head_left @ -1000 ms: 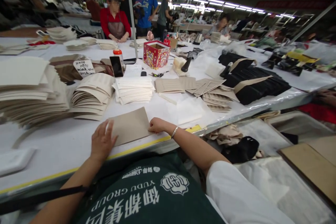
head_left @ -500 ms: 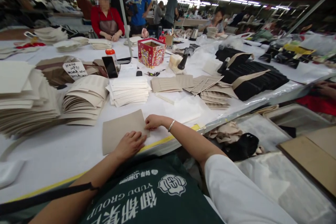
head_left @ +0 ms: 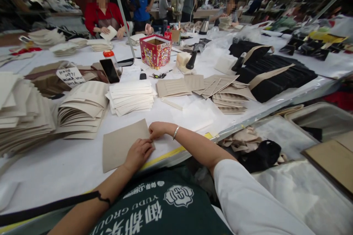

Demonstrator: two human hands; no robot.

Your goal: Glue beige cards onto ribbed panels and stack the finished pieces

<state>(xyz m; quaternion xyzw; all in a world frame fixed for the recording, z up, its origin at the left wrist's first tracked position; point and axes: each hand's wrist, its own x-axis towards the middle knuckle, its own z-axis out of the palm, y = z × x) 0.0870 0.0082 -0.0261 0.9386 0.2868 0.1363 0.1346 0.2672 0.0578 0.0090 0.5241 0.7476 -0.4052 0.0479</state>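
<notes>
A flat taupe sheet, fabric or leather-like, lies on the white table close to its yellow-marked front edge. My left hand rests palm down on the sheet's lower right part, its fingers extended. At the sheet's right edge, my right hand is closed with its fingertips pinching the edge, right beside the left fingertips. The exact grip under the right fingers is hidden. Behind the sheet sit a stack of white pieces and some folded taupe pieces.
Tall stacks of beige panels and curved panels stand at left. Farther back are a phone, a red box and a black brush-like tool. Black bundles lie at right. A co-worker in red sits opposite.
My right fingers have come slightly closer to the left fingertips along the sheet's edge. The view has shifted a little. The co-worker in red now holds up a pale piece.
</notes>
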